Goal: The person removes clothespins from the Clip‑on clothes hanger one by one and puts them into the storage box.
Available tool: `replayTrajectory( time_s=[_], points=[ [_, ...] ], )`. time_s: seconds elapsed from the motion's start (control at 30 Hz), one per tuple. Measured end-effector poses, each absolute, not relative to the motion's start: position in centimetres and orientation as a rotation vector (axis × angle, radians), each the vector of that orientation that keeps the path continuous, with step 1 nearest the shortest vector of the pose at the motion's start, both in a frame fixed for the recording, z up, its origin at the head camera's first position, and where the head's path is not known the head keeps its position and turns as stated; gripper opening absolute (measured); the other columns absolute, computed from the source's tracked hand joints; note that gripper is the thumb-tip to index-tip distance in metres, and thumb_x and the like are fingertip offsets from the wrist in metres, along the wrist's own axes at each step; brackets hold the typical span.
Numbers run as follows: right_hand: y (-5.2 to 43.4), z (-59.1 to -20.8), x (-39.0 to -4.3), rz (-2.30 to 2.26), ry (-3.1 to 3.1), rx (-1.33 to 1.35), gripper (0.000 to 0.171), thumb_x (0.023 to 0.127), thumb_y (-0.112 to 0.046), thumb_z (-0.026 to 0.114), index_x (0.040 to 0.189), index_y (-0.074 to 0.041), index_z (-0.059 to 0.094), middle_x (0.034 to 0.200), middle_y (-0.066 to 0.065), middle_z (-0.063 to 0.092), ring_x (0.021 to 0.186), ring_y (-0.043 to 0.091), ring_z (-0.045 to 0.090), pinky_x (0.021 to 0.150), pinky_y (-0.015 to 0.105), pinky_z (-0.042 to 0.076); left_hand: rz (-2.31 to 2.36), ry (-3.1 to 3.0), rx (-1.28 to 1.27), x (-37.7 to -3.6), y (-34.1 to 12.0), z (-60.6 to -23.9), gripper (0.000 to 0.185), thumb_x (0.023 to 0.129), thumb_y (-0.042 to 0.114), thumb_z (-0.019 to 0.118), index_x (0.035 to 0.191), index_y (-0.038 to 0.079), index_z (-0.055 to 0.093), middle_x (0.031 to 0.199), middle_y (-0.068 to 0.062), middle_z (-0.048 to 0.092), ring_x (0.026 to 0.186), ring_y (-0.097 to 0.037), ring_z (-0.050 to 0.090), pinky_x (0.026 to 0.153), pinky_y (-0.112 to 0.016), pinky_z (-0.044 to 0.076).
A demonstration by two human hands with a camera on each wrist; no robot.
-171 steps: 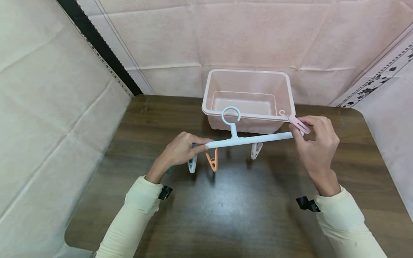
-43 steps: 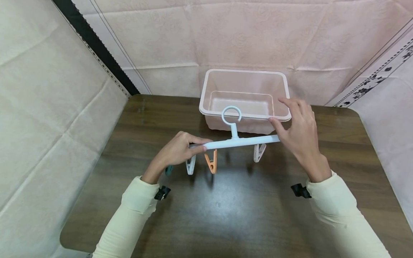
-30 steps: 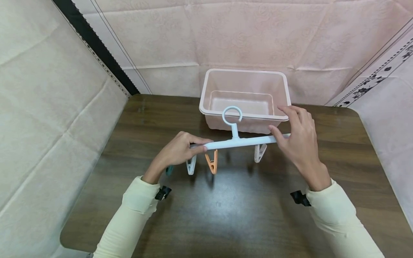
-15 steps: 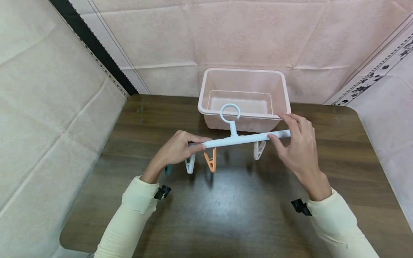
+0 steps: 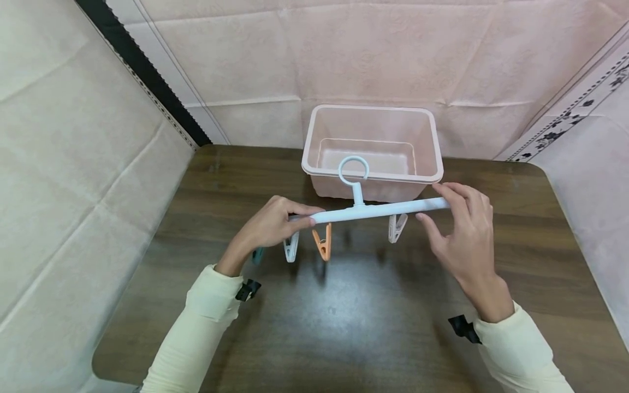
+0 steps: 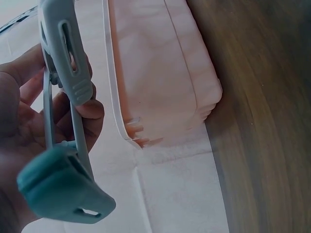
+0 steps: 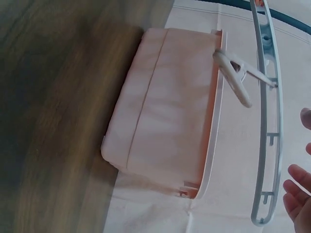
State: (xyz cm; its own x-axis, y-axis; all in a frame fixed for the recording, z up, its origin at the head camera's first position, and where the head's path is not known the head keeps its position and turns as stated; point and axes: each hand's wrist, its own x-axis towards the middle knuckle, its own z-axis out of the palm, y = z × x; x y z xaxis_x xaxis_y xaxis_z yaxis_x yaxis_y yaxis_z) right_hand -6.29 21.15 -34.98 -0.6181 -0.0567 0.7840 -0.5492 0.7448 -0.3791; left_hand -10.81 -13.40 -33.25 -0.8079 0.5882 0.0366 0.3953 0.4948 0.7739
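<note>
A light-blue clip hanger point(image 5: 383, 210) is held level above the table, its hook point(image 5: 354, 166) upward and overlapping the bin. My left hand point(image 5: 275, 221) pinches its left end between thumb and fingers. Clothespins hang beneath the bar: a green one point(image 6: 63, 187) at the left end, a pale blue-grey one point(image 6: 68, 58), an orange one point(image 5: 322, 244) and a whitish one point(image 7: 234, 77) right of centre. Around the bar's right end my right hand point(image 5: 467, 229) is spread, thumb and fingers apart; the right wrist view shows its fingertips point(image 7: 294, 187) off the bar.
Behind the hanger stands a pale pink plastic bin point(image 5: 375, 177), near the back edge of the dark wooden table point(image 5: 344, 327). Pale cloth point(image 5: 373, 54) covers the walls at the back and sides.
Earlier my right hand held a pink clip at the hanger's right end; it no longer shows there. The right hand has opened, and lately drifted right and nearer me. The left keeps its hold.
</note>
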Motion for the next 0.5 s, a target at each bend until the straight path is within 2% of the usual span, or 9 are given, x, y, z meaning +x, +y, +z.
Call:
replayTrajectory(
  time_s=[0.1, 0.23, 0.4, 0.5],
  points=[
    [20.6, -35.1, -5.7, 0.807, -2.076, 0.456, 0.056, 0.094, -0.046, 0.067, 0.120, 0.003, 0.067, 0.114, 0.025, 0.063, 0.103, 0.047, 0.054, 0.090, 0.052, 0.036, 1.210, 2.500, 0.830, -10.8, -13.4, -33.2, 0.029, 0.097, 0.014, 0.069, 0.126, 0.015, 0.072, 0.105, 0.001, 0.074, 0.042, -0.007, 0.030, 0.043, -0.023, 0.028],
    [19.9, -35.4, -5.4, 0.856, -1.991, 0.458, 0.053, 0.095, -0.044, 0.067, 0.113, 0.005, 0.068, 0.107, 0.025, 0.065, 0.098, 0.046, 0.056, 0.093, 0.045, 0.039, 1.208, 2.500, 0.852, -10.7, -13.5, -33.0, 0.030, 0.097, 0.014, 0.069, 0.126, 0.014, 0.072, 0.104, 0.000, 0.074, 0.042, -0.007, 0.030, 0.043, -0.023, 0.028],
    [19.5, -35.7, -5.1, 0.888, -1.955, 0.454, 0.051, 0.096, -0.042, 0.067, 0.111, 0.006, 0.068, 0.105, 0.025, 0.065, 0.097, 0.045, 0.057, 0.091, 0.042, 0.039, 1.199, 2.515, 0.856, -10.7, -13.5, -32.9, 0.030, 0.097, 0.013, 0.069, 0.126, 0.014, 0.072, 0.105, 0.001, 0.073, 0.043, -0.006, 0.029, 0.043, -0.023, 0.027],
    [19.3, -36.1, -4.9, 0.900, -1.940, 0.451, 0.050, 0.095, -0.042, 0.067, 0.110, 0.006, 0.068, 0.105, 0.025, 0.066, 0.097, 0.045, 0.058, 0.091, 0.042, 0.040, 1.191, 2.513, 0.849, -10.7, -13.5, -33.0, 0.030, 0.097, 0.013, 0.069, 0.127, 0.014, 0.072, 0.099, 0.002, 0.074, 0.042, -0.006, 0.029, 0.043, -0.023, 0.027]
  ],
)
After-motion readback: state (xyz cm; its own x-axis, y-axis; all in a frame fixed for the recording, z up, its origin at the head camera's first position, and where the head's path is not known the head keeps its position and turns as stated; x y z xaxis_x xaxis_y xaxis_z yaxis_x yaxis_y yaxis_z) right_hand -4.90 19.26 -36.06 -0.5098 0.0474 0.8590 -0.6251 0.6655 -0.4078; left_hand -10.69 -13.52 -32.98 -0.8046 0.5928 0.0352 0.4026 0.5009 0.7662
